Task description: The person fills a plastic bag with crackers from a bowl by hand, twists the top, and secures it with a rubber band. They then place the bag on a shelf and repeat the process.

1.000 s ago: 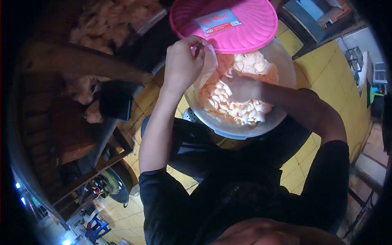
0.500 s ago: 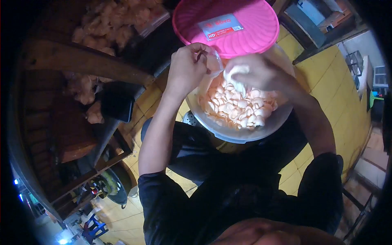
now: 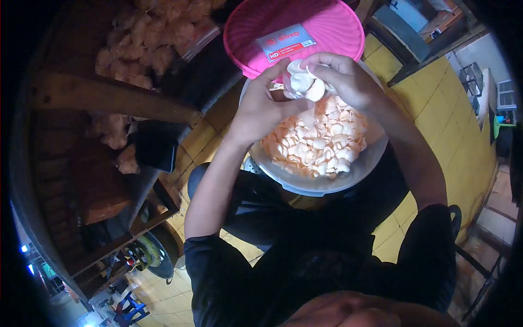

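My left hand (image 3: 256,109) curls around a small clear plastic bag (image 3: 288,90), held above the tub. At the mouth of the bag my right hand (image 3: 350,84) grips several pale round crackers (image 3: 303,82); some look partly inside the bag. Below both hands, a heap of pale pinkish crackers (image 3: 321,143) fills part of a large translucent plastic tub (image 3: 321,189) between my legs. A pink plastic lid (image 3: 335,30) with a grey and red label rests at the tub's far side, just beyond my hands.
Bags of crackers (image 3: 155,41) lie on the wooden furniture (image 3: 114,95) to the left. A dark phone (image 3: 157,150) rests near its edge. Yellow floor tiles (image 3: 436,117) extend to the right. A blue stool (image 3: 131,309) stands at lower left.
My right hand has risen from the heap with crackers and met the bag. My left hand has lowered slightly and turned its fingers around the bag.
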Available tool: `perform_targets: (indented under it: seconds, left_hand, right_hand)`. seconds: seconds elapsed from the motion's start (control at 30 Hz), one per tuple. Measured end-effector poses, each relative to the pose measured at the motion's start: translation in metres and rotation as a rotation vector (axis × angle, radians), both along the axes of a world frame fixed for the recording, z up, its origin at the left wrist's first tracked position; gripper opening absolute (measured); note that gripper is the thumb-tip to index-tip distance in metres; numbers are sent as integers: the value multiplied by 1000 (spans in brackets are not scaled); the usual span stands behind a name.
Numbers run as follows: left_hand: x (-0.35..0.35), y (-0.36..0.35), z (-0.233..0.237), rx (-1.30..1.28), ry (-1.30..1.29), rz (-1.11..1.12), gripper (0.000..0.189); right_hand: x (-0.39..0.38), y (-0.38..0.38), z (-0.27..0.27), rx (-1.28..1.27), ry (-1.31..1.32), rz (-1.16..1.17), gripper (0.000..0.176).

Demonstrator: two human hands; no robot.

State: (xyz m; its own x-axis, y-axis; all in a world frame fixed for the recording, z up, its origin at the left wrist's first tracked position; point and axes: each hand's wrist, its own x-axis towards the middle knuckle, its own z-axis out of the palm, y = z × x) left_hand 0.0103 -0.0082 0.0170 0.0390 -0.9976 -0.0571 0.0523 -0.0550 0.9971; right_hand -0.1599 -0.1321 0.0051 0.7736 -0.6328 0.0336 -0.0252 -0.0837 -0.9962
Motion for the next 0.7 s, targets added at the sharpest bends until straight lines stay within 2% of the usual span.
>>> perform_targets:
  seconds: [0.1,0.17,0.3,0.37,0.43,0.5,0.57,0.6,0.67,0.7]
  left_hand:
    - [-5,1,-5,-33,-72,65,73]
    - [-4,1,-13,-74,-139,82,74]
    - [0,-2,-21,-12,-197,110,74]
    - [0,-2,-20,-11,-179,132,74]
    - [1,-1,-17,3,-393,64,72]
    - [2,0,-19,-23,-402,54,71]
    - [1,2,-19,-49,-410,43,71]
    - [-3,4,-14,-41,-437,52,68]
    - [-6,3,-12,-35,-464,59,64]
    - [-6,1,-12,-13,-385,75,56]
  right_hand:
    - [-3,5,12,84,150,43,34]
    - [-4,8,22,286,195,58,34]
    - [-8,6,23,410,115,140,31]
    - [-9,15,29,315,146,122,32]
    - [-8,11,18,255,146,129,33]
    - [-9,7,10,198,145,137,34]
    - [-10,3,7,-296,263,151,34]
    - [-11,2,2,-296,263,151,34]
    - [-11,0,-8,-466,163,136,29]
    - [-11,2,-8,-466,162,135,29]
